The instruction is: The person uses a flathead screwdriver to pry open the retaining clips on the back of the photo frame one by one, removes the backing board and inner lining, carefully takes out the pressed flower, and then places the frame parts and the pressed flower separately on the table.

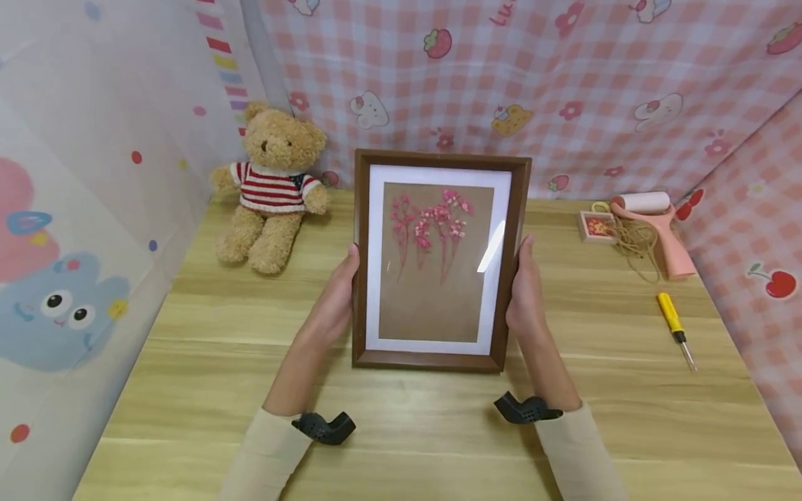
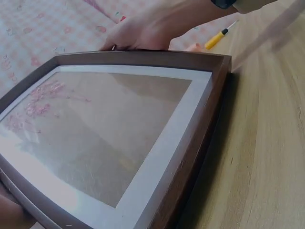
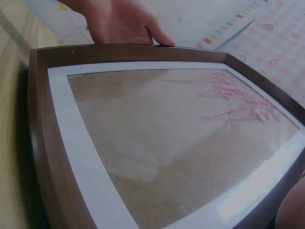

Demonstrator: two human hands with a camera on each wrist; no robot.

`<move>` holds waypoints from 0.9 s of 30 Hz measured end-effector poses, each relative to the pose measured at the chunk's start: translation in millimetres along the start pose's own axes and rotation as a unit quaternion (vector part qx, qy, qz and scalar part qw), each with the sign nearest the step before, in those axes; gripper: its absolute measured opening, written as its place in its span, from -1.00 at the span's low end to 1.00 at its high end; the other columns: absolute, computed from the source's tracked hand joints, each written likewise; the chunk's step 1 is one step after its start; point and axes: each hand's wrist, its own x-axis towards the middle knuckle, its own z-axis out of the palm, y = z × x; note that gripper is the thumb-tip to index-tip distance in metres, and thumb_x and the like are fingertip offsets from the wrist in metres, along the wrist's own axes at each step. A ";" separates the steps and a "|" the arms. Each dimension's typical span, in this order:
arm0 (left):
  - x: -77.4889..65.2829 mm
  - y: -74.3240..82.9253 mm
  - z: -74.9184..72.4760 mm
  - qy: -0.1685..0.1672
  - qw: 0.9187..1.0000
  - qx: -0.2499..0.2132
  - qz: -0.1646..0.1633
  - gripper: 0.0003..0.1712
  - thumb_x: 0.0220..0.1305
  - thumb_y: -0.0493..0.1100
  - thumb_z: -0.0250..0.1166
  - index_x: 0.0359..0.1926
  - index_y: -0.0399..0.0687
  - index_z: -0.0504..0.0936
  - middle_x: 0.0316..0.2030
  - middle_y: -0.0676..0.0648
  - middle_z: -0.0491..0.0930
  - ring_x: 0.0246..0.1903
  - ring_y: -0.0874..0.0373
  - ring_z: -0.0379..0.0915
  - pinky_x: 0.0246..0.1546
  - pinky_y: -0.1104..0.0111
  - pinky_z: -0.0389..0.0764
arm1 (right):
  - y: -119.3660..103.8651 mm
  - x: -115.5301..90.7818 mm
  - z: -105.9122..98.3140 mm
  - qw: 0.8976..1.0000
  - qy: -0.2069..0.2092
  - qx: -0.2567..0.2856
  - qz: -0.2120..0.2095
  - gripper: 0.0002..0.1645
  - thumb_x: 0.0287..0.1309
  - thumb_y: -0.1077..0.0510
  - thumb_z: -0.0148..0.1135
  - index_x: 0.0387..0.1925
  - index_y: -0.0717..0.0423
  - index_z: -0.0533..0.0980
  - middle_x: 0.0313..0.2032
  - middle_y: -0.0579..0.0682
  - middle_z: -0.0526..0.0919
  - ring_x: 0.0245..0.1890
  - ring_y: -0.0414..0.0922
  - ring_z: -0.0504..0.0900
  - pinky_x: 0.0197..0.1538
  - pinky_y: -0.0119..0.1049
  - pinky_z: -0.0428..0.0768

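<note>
Your left hand (image 1: 334,299) and right hand (image 1: 527,299) grip the picture frame (image 1: 432,313) by its sides, right of the teddy bear (image 1: 272,188). The flowers (image 1: 442,214) seem already mounted inside; you haven't yet let go.

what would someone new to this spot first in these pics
Probably the brown picture frame in the middle of the head view, with pink flowers inside, held between the left hand and right hand. Next might come the teddy bear sitting at the table's far left, then the yellow-handled screwdriver lying at the right.
</note>
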 end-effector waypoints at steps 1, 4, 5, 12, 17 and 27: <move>-0.6 0.8 0.4 0.002 1.000 0.002 0.002 0.00 0.73 0.37 -0.29 0.79 -0.14 -0.35 0.79 -0.14 -0.47 0.76 -0.05 -0.68 0.73 -0.09 -0.54 | 0.0 -0.5 0.8 1.000 0.004 0.002 -0.007 -0.34 0.71 -0.42 -0.33 0.08 -0.15 0.58 -0.27 -0.29 0.64 -0.22 -0.35 0.61 -0.04 -0.48 0.63; -2.4 2.8 1.3 0.006 1.000 0.005 0.008 -0.01 0.74 0.36 -0.29 0.79 -0.16 -0.34 0.79 -0.16 -0.47 0.76 -0.07 -0.68 0.72 -0.13 -0.55 | 1.1 -1.8 2.4 1.000 0.008 0.003 -0.030 -0.36 0.72 -0.40 -0.31 0.05 -0.18 0.62 -0.29 -0.27 0.65 -0.23 -0.33 0.61 -0.07 -0.45 0.63; -3.0 3.3 1.5 0.006 1.000 0.005 0.011 -0.01 0.74 0.36 -0.29 0.79 -0.17 -0.34 0.79 -0.16 -0.46 0.76 -0.07 -0.67 0.72 -0.13 -0.55 | 1.9 -2.2 2.4 0.999 0.007 -0.001 -0.038 -0.34 0.71 -0.41 -0.32 0.09 -0.17 0.61 -0.26 -0.27 0.66 -0.19 -0.32 0.62 -0.02 -0.45 0.63; -6.3 3.1 1.9 0.000 1.000 0.000 0.021 -0.02 0.75 0.33 -0.28 0.79 -0.18 -0.35 0.79 -0.14 -0.47 0.76 -0.04 -0.68 0.72 -0.09 -0.56 | 8.7 0.0 -6.2 0.994 -0.009 -0.010 -0.105 -0.04 0.57 -0.55 -0.09 0.46 0.11 0.53 0.08 -0.15 0.67 0.22 -0.22 0.54 0.51 -0.32 0.39; -7.3 3.5 2.8 0.016 0.999 -0.017 0.033 -0.06 0.78 0.27 -0.23 0.79 -0.20 -0.32 0.80 -0.14 -0.41 0.77 -0.02 -0.61 0.75 -0.01 -0.49 | 0.9 -6.5 -3.3 0.995 -0.028 -0.001 -0.097 -0.12 0.51 -0.55 0.05 0.32 0.08 0.57 0.01 -0.20 0.67 0.18 -0.24 0.54 0.47 -0.32 0.45; -3.5 4.5 0.3 0.062 0.984 -0.147 0.075 -0.26 0.81 -0.07 -0.04 0.73 -0.36 -0.03 0.79 -0.23 -0.25 0.78 -0.02 -0.40 0.77 0.21 -0.28 | -12.6 -6.7 -15.0 0.986 -0.131 0.098 -0.029 -0.69 0.70 0.06 0.12 -0.09 -0.13 0.78 -0.15 -0.17 0.79 -0.11 -0.28 0.72 0.01 -0.43 0.73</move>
